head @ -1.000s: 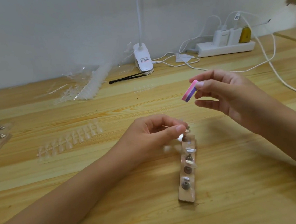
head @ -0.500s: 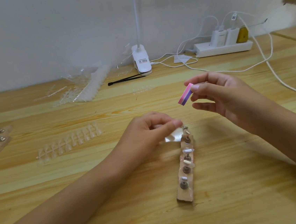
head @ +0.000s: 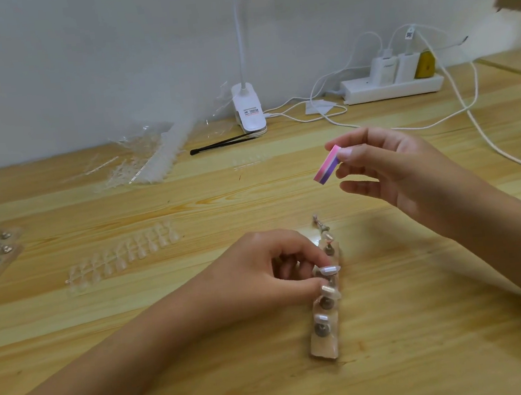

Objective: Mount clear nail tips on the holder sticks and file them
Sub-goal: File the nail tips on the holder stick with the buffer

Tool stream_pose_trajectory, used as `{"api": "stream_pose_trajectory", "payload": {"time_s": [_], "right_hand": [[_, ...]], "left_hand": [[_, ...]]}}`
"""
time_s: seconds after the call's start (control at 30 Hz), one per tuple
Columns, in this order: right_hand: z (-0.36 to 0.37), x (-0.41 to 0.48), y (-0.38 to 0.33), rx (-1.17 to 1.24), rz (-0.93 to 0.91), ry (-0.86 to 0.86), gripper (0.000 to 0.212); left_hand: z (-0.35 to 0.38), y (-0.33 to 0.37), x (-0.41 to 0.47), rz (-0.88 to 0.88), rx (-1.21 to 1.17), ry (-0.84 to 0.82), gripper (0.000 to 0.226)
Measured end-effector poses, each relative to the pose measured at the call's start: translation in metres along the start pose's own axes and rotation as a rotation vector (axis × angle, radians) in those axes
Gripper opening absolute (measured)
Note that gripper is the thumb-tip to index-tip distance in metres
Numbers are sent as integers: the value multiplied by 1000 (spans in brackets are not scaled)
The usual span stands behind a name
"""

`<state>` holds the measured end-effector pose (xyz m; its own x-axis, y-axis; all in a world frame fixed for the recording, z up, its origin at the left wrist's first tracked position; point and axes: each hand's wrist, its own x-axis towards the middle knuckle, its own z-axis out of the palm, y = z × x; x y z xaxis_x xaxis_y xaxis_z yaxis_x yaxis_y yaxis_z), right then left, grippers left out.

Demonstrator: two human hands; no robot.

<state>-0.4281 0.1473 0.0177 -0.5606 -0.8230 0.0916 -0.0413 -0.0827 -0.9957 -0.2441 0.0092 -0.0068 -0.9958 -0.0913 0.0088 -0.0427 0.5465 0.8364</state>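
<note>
My left fingers [head: 318,258] are pinching a holder stick [head: 329,278], steadying its clear nail tip [head: 329,269] upright in the stand [head: 324,348] on the counter [head: 425,308]. My right fingers [head: 346,153] are gripping the file block [head: 327,165], hovering it above, well apart from that tip; I reckon it's poised for filing. Spare tips [head: 123,253] are lying off left.

We note a file block [head: 327,165] striped pink over purple with a paler top edge, and a table [head: 189,201] of honey-yellow wood with darker streaked grain. We log the holder sticks [head: 322,329] as dull grey metal capped by milky-clear nail tips [head: 328,269]. Behind, we record a white power strip [head: 392,89], a mustard-yellow plug [head: 424,64], white cables [head: 472,117], a white lamp clip [head: 249,115] with a red-and-dark printed label, and a black rod [head: 224,142].
</note>
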Motion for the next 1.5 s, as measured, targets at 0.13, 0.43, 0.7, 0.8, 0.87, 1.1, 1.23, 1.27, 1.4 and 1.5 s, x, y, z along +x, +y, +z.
{"api": "stream_pose_trajectory", "payload": {"time_s": [0.13,0.43,0.7,0.8,0.87,1.1,1.23,1.27,1.4,1.5], "right_hand": [[0,1,2,-20,19,0,25],[3,1,3,55,62,-18,30],[8,-5,-1,125,58,-210,19],[13,-9,-1,29,9,-254,18],[15,-11,0,-14,-16,-241,22],[19,-13,2,-86,-33,-230,24],[23,-14,3,-82,-54,-200,29],[23,-14,3,-45,-65,-158,32],[21,-15,0,-63,-59,-183,28],[20,-15,1,-131,-49,-245,24]], "left_hand": [[0,-1,3,-32,-20,16,3],[-8,-1,6,-91,-431,198,21],[-8,-7,9,-66,-626,322,15],[-8,-9,9,-62,-646,317,15],[-8,-11,10,-62,-654,323,17],[-8,-10,11,-75,-687,350,37],[-8,-10,11,-70,-646,333,26],[-8,-10,11,-68,-647,331,23],[-8,-10,11,-61,-649,335,11],[-8,-11,11,-57,-640,330,5]]}}
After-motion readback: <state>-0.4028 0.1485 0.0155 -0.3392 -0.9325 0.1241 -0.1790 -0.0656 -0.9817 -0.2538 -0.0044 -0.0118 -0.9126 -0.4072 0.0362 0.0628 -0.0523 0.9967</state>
